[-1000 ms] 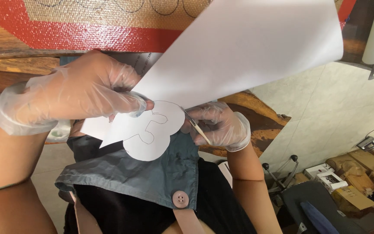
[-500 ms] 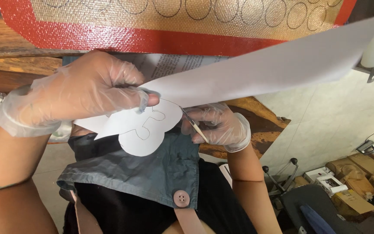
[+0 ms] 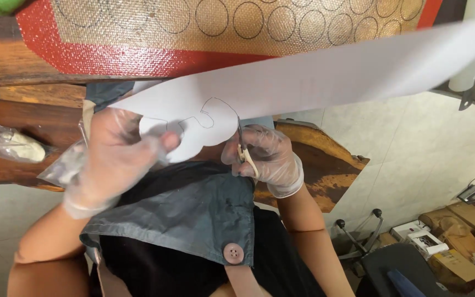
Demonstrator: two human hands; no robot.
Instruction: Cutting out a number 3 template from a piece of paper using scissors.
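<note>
While paper (image 3: 325, 77) flattened | left hand (image 3: 117, 159) grips cutout | right hand (image 3: 262, 157) clasps scissors (image 3: 243, 144)

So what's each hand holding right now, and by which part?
The left hand pinches the white paper sheet at its cut, outlined edge. The right hand holds small scissors by the handles, blades up at the paper.

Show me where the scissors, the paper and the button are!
scissors (image 3: 245, 149), head view, on the handles in the right hand.
paper (image 3: 325, 82), head view, on the sheet's white middle.
button (image 3: 233, 253), head view, on its pink face.
</note>
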